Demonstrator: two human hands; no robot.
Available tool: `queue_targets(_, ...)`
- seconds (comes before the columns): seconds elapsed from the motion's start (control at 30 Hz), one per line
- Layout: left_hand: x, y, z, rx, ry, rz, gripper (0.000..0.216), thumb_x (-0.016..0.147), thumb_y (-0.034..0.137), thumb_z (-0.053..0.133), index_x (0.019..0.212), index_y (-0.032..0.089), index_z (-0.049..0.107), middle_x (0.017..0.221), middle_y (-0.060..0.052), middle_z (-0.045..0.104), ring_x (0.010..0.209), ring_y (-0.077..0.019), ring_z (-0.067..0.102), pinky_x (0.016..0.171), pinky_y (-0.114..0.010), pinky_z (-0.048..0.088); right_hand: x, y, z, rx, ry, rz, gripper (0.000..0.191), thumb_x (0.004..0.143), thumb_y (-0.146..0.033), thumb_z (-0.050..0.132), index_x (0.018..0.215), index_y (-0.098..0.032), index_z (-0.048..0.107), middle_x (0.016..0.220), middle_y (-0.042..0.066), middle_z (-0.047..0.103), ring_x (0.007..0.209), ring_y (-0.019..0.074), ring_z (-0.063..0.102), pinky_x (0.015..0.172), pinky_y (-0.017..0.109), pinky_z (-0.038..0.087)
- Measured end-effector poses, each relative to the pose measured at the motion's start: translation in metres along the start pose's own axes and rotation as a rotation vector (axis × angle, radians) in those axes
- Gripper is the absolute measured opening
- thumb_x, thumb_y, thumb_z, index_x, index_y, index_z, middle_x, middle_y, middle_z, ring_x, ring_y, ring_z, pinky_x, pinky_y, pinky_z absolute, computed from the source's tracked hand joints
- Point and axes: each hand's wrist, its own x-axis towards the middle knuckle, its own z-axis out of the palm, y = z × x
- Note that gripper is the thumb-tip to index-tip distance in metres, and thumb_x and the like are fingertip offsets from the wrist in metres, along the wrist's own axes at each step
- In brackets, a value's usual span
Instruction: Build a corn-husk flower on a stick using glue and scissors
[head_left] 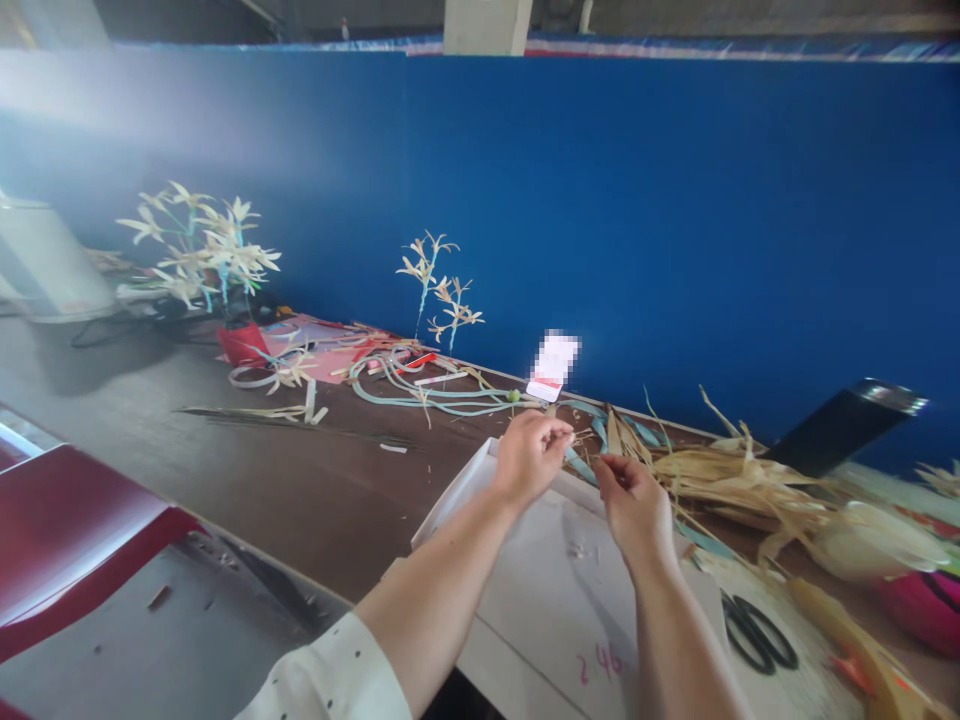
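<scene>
Above a white board or box lid [540, 560], my two hands work close together with the fingertips pinched. My left hand [531, 455] is closed at its fingertips around something thin that I cannot make out; thin tan bits show beside the fingers. A light blue strip [582, 466] runs from beside those fingers to my right hand [636, 505], which is also closed, its thumb and fingertips at the strip's end. Just beyond the hands, more blue strips lie among dry corn husks [720, 470]. A lit phone [553, 370] leans behind my left hand.
Black-handled scissors [757, 632] lie right of the board, near a pink item [922, 610]. A dark cylinder [847, 425] tilts at the back right. Husk flowers [217, 245] stand left, smaller ones [442, 290] mid-back. A looped pale cord [390, 400] crosses the brown table [360, 500].
</scene>
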Motion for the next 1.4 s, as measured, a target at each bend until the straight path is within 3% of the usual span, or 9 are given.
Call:
queue_targets(0.13, -0.006, 0.004, 0.005, 0.077, -0.111, 0.176, 0.021, 0.082, 0.035, 0.059, 0.091, 0.02, 0.07, 0.093, -0.006, 0.067, 0.092, -0.0187, 0.058, 0.087, -0.03, 0.043, 0.0, -0.002, 0.001, 0.0, -0.012, -0.038, 0.039, 0.069, -0.05, 0.057, 0.084, -0.016, 0.067, 0.069, 0.007, 0.066, 0.057, 0.0193, 0.056, 0.055, 0.029, 0.039)
queue_targets(0.33, -0.006, -0.001, 0.008, 0.127, -0.245, 0.131, 0.021, 0.086, 0.032, 0.053, 0.085, 0.02, 0.07, 0.085, -0.003, 0.069, 0.083, -0.0169, 0.059, 0.08, -0.028, 0.042, -0.001, -0.003, 0.0, -0.027, -0.026, -0.065, 0.036, 0.069, -0.05, 0.057, 0.082, -0.018, 0.067, 0.077, 0.007, 0.068, 0.064, 0.02, 0.059, 0.06, 0.029, 0.041)
queue_targets(0.83, -0.01, -0.005, 0.012, 0.252, -0.236, 0.181, 0.012, 0.083, 0.024, 0.055, 0.079, 0.017, 0.064, 0.081, -0.004, 0.066, 0.081, -0.018, 0.057, 0.076, -0.029, 0.044, -0.001, 0.003, 0.004, -0.108, -0.015, -0.109, 0.03, 0.071, -0.047, 0.057, 0.078, -0.02, 0.067, 0.077, 0.007, 0.068, 0.065, 0.0203, 0.058, 0.063, 0.031, 0.04)
queue_targets(1.0, -0.01, -0.004, 0.01, 0.284, -0.265, 0.209, 0.016, 0.085, 0.024, 0.051, 0.082, 0.017, 0.064, 0.084, -0.006, 0.067, 0.086, -0.0198, 0.058, 0.082, -0.032, 0.043, 0.003, 0.007, 0.005, -0.002, -0.067, -0.041, 0.029, 0.066, -0.046, 0.059, 0.073, -0.019, 0.067, 0.068, 0.005, 0.066, 0.062, 0.0201, 0.056, 0.059, 0.03, 0.039)
queue_targets(1.2, -0.008, -0.005, 0.01, 0.2, -0.277, 0.214, 0.018, 0.086, 0.021, 0.048, 0.081, 0.017, 0.065, 0.087, -0.005, 0.069, 0.086, -0.0185, 0.059, 0.084, -0.031, 0.043, 0.005, 0.015, 0.002, 0.269, -0.301, 0.204, 0.035, 0.064, -0.049, 0.066, 0.078, -0.017, 0.064, 0.049, -0.005, 0.044, 0.044, 0.0101, 0.034, 0.045, 0.024, 0.025)
queue_targets(1.4, -0.004, -0.001, 0.006, 0.036, -0.363, 0.035, 0.021, 0.084, 0.027, 0.051, 0.081, 0.017, 0.069, 0.085, -0.004, 0.069, 0.081, -0.0167, 0.061, 0.075, -0.026, 0.044, 0.001, 0.004, -0.005, 0.607, -0.428, 0.343, 0.032, 0.056, -0.04, 0.075, 0.066, -0.017, 0.056, 0.051, -0.007, 0.031, 0.045, 0.0059, 0.024, 0.043, 0.021, 0.018)
